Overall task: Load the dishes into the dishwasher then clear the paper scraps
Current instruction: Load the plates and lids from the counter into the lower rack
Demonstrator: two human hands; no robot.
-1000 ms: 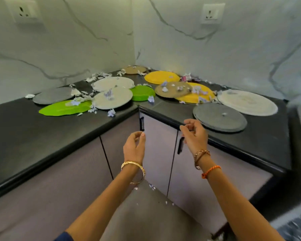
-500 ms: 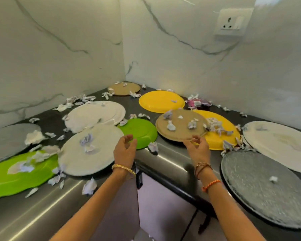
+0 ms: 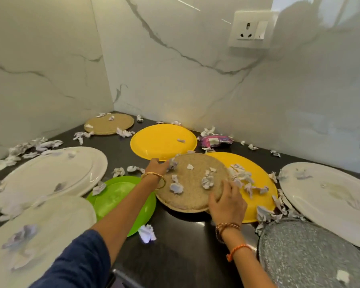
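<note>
Both hands grip a round, grainy tan plate point(image 3: 192, 183) strewn with crumpled paper scraps point(image 3: 207, 181): left hand point(image 3: 157, 166) at ten o'clock, right hand point(image 3: 226, 204) at four. It overlaps a glossy yellow plate point(image 3: 258, 175) on the dark counter point(image 3: 175, 250).

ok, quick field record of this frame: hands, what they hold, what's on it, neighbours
left hand: grips far-left rim of tan plate
right hand: grips near-right rim of tan plate
tan plate: overlaps near yellow plate, carries paper scraps
far yellow plate: one scrap on it
green plate: left of tan plate, under left forearm
counter: black, scraps scattered
pink packet: by back wall
</note>
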